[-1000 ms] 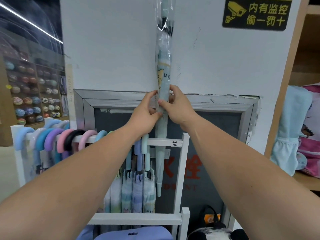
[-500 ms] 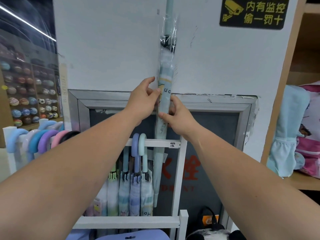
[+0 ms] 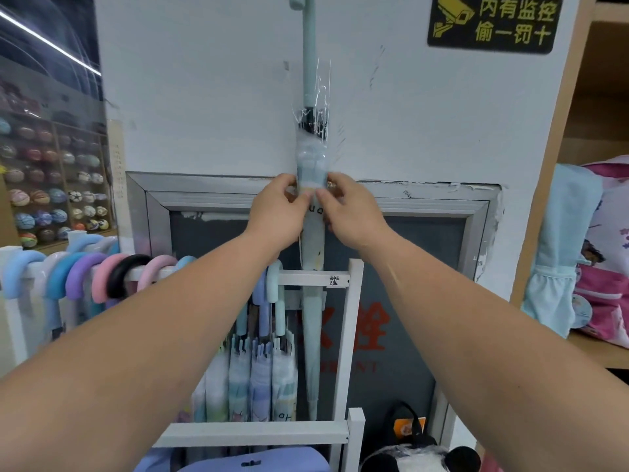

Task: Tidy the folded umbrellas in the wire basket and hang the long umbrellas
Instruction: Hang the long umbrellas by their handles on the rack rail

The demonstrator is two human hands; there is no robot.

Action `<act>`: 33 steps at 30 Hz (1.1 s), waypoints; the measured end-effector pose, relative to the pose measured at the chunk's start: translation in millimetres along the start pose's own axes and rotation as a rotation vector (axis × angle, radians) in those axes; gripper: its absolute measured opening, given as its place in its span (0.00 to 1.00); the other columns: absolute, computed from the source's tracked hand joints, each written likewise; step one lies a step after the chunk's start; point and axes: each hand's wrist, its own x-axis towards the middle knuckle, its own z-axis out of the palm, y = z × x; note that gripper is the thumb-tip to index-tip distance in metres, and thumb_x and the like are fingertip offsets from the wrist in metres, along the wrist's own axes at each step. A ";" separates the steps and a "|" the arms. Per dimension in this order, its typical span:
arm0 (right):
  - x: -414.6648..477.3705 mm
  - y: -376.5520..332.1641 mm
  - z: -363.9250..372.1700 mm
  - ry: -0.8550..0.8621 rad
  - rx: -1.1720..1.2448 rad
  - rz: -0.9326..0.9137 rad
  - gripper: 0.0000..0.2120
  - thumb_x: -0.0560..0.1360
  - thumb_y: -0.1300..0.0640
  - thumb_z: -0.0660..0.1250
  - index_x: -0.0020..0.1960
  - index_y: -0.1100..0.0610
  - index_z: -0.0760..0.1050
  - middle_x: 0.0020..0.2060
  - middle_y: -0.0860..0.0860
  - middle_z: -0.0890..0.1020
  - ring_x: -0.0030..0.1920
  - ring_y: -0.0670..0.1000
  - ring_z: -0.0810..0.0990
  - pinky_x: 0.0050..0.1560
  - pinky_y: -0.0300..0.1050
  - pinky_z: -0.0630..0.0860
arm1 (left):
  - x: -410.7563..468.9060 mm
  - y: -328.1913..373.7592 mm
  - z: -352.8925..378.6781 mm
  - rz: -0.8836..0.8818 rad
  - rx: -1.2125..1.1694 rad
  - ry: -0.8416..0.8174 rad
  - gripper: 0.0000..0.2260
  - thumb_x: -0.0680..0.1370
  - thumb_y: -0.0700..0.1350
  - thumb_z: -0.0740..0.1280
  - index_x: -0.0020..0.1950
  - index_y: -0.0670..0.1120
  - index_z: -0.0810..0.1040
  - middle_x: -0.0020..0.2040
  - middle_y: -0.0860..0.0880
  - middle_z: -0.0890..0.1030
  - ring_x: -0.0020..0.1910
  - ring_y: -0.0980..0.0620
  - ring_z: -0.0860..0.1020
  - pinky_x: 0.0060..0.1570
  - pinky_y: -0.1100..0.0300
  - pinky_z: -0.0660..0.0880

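Umbrella (image 3: 311, 240): long mint one, upright in front of the wall, hook handle up at the top edge of view, tip down near the rack's lower bar
Left hand (image 3: 277, 206): fingers (image 3: 299, 199) pinched on the canopy from the left, around mid-length
Right hand (image 3: 347, 209): same from the right, so both are clamped on it
Why two hands: the clear sleeve (image 3: 321, 97) looks loose and crinkly up top, so I reckon I'm squeezing it snug and holding the thing straight
Rail (image 3: 326, 278): probably where it's headed, a row of hook handles (image 3: 102, 277) already hangs there
Catch: the lower half crosses the rail, so it'd need lifting first
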 end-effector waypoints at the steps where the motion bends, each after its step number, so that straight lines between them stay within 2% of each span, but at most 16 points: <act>1: 3.6 -3.4 -1.0 0.023 0.005 0.003 0.14 0.80 0.49 0.64 0.63 0.53 0.77 0.48 0.50 0.84 0.47 0.55 0.82 0.54 0.58 0.79 | -2.2 -1.3 0.9 -0.005 0.001 -0.012 0.07 0.77 0.56 0.65 0.53 0.57 0.78 0.46 0.49 0.84 0.45 0.45 0.84 0.45 0.40 0.83; 2: 6.6 -5.8 -1.9 0.039 0.012 0.011 0.15 0.80 0.50 0.65 0.65 0.53 0.76 0.50 0.49 0.83 0.47 0.52 0.81 0.54 0.54 0.79 | -4.9 -2.3 2.0 -0.008 0.003 -0.026 0.07 0.78 0.56 0.65 0.53 0.58 0.78 0.46 0.49 0.84 0.45 0.45 0.84 0.44 0.40 0.83; 4: 9.2 -9.1 -2.8 0.063 0.018 0.029 0.19 0.78 0.52 0.68 0.68 0.52 0.73 0.49 0.46 0.81 0.45 0.46 0.79 0.48 0.43 0.76 | -10.6 -5.1 4.8 -0.005 0.014 -0.048 0.05 0.79 0.55 0.64 0.52 0.57 0.77 0.46 0.49 0.83 0.45 0.44 0.84 0.44 0.39 0.82; 6: 8.5 -10.5 -3.0 0.098 -0.007 0.028 0.22 0.76 0.54 0.70 0.69 0.50 0.72 0.46 0.45 0.80 0.43 0.44 0.78 0.44 0.38 0.73 | -15.3 -7.7 7.6 0.005 0.032 -0.054 0.03 0.80 0.53 0.63 0.52 0.57 0.76 0.46 0.49 0.82 0.46 0.42 0.83 0.46 0.38 0.82; 9: 6.7 -8.4 -0.2 0.090 -0.014 0.055 0.22 0.75 0.55 0.72 0.67 0.50 0.72 0.47 0.49 0.82 0.47 0.51 0.81 0.50 0.47 0.78 | -19.8 -11.5 6.2 -0.022 0.037 -0.076 0.06 0.81 0.51 0.63 0.55 0.56 0.78 0.47 0.50 0.83 0.47 0.43 0.83 0.48 0.39 0.82; 13: -3.8 1.8 5.2 -0.005 -0.051 0.085 0.22 0.75 0.55 0.73 0.67 0.50 0.71 0.47 0.51 0.83 0.48 0.53 0.82 0.50 0.50 0.80 | -18.3 -20.5 -4.5 -0.061 0.117 -0.091 0.11 0.79 0.54 0.62 0.48 0.50 0.81 0.45 0.46 0.84 0.45 0.40 0.83 0.49 0.38 0.81; 14: -8.0 4.5 6.2 -0.022 -0.041 0.083 0.23 0.75 0.56 0.73 0.67 0.51 0.71 0.47 0.51 0.82 0.47 0.53 0.82 0.50 0.50 0.80 | -17.0 -20.2 -6.8 -0.060 0.133 -0.074 0.12 0.79 0.54 0.62 0.49 0.49 0.82 0.45 0.46 0.85 0.45 0.41 0.83 0.50 0.40 0.81; 16: -14.0 10.6 9.4 -0.045 -0.022 0.085 0.23 0.75 0.56 0.74 0.66 0.51 0.71 0.45 0.49 0.82 0.47 0.52 0.82 0.51 0.50 0.80 | -12.4 -18.2 -9.7 -0.025 0.139 -0.017 0.10 0.81 0.50 0.64 0.55 0.49 0.82 0.48 0.51 0.84 0.48 0.48 0.82 0.51 0.51 0.80; 19: -20.6 16.2 15.2 -0.090 0.026 0.093 0.22 0.73 0.57 0.75 0.64 0.49 0.72 0.45 0.53 0.83 0.48 0.56 0.83 0.53 0.55 0.81 | -6.4 -13.9 -12.4 0.020 0.098 0.017 0.09 0.82 0.44 0.65 0.62 0.49 0.79 0.49 0.55 0.82 0.48 0.54 0.80 0.46 0.63 0.75; 20: -21.5 17.9 15.9 -0.093 0.042 0.097 0.22 0.73 0.58 0.75 0.64 0.49 0.72 0.45 0.54 0.83 0.48 0.56 0.83 0.53 0.56 0.81 | -4.9 -14.8 -12.3 0.028 0.084 0.011 0.09 0.82 0.43 0.65 0.61 0.49 0.79 0.48 0.55 0.82 0.48 0.55 0.80 0.47 0.62 0.76; 22: -22.1 19.4 14.7 -0.106 0.041 0.102 0.19 0.74 0.58 0.74 0.62 0.49 0.73 0.42 0.53 0.82 0.44 0.54 0.82 0.48 0.50 0.80 | -3.4 -18.1 -12.0 0.017 0.039 -0.004 0.10 0.81 0.44 0.67 0.62 0.49 0.79 0.48 0.54 0.83 0.48 0.53 0.82 0.52 0.52 0.81; 25: -21.5 17.1 12.1 -0.128 -0.064 0.075 0.07 0.76 0.54 0.73 0.49 0.49 0.75 0.36 0.48 0.77 0.37 0.49 0.75 0.41 0.44 0.72 | -5.1 -24.3 -11.8 -0.033 0.012 -0.015 0.09 0.79 0.46 0.69 0.60 0.49 0.79 0.49 0.49 0.83 0.48 0.48 0.82 0.53 0.43 0.81; 27: -19.3 15.7 11.5 -0.095 -0.108 0.069 0.10 0.78 0.50 0.70 0.39 0.50 0.75 0.33 0.47 0.76 0.36 0.50 0.74 0.41 0.49 0.76 | -8.1 -28.6 -10.4 -0.048 0.024 -0.031 0.06 0.79 0.48 0.70 0.54 0.50 0.79 0.47 0.46 0.83 0.47 0.44 0.82 0.52 0.43 0.81; 29: -16.6 16.0 11.5 -0.050 -0.072 0.091 0.13 0.78 0.50 0.68 0.35 0.52 0.77 0.31 0.50 0.78 0.37 0.54 0.77 0.47 0.59 0.81 | -11.1 -32.3 -7.7 -0.052 0.032 -0.055 0.04 0.79 0.48 0.70 0.51 0.49 0.79 0.47 0.45 0.83 0.48 0.41 0.83 0.51 0.42 0.81; 31: -13.7 15.9 11.0 -0.020 -0.043 0.095 0.12 0.77 0.50 0.67 0.37 0.54 0.79 0.32 0.55 0.80 0.39 0.61 0.80 0.47 0.64 0.80 | -13.4 -33.7 -5.7 -0.052 0.037 -0.062 0.03 0.79 0.47 0.69 0.50 0.49 0.78 0.48 0.44 0.83 0.45 0.42 0.82 0.51 0.42 0.80; 33: -11.3 14.8 11.2 0.009 -0.015 0.095 0.10 0.78 0.50 0.67 0.41 0.53 0.80 0.34 0.53 0.81 0.40 0.59 0.81 0.48 0.63 0.81 | -13.6 -32.7 -5.6 -0.054 0.044 -0.064 0.03 0.80 0.47 0.69 0.48 0.49 0.78 0.47 0.43 0.83 0.44 0.42 0.81 0.51 0.42 0.80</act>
